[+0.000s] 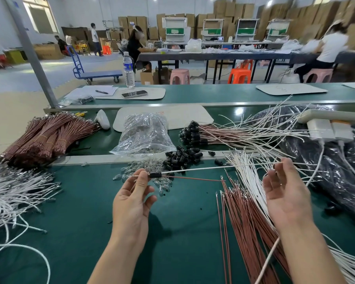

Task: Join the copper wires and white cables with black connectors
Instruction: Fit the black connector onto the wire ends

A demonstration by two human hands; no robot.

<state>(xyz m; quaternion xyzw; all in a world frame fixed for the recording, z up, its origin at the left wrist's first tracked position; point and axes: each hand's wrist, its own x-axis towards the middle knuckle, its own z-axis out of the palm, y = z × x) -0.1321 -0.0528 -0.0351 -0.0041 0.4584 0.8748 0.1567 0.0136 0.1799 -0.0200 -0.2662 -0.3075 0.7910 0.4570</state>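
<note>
A: L hand?
B: L hand (131, 203) palm up over green bench mat (178, 238), thumb + index pinching a wire stub just left of a black connector (154, 174). Connector's held up off the mat.
A: What's in it?
B: White cable (213, 168) and thin copper wire (197, 178) both run out its R side. Copper one ends free above the mat. White one reaches across to the R hand (285, 193).
A: R hand gripping?
B: No, fingers slack, half-curled, palm empty. Cable passes at its top fingertip; can't tell if touching.
A: Stock nearby?
B: Loose copper wires (244, 222) fan under R forearm, w/ loose white cables (244, 177) just beside. Clear glass bulbs (162, 184) lie under the connector. Behind them, heap of spare black connectors (180, 158) at the metal rail (111, 158). Far L: tangled white cables (12, 191).
A: Further back?
B: Clear plastic bag (143, 134) mid, banded copper bundles (45, 136) to L, fitted wire sets (195, 134) w/ connectors on to R, black bags (326, 177) w/ white power strip (326, 124) on top. Beyond: water bottle (129, 68), phone (134, 93), pen (101, 92). Background: blue trolley (94, 75), long table (213, 55), cardboard boxes (230, 9) at the wall.
</note>
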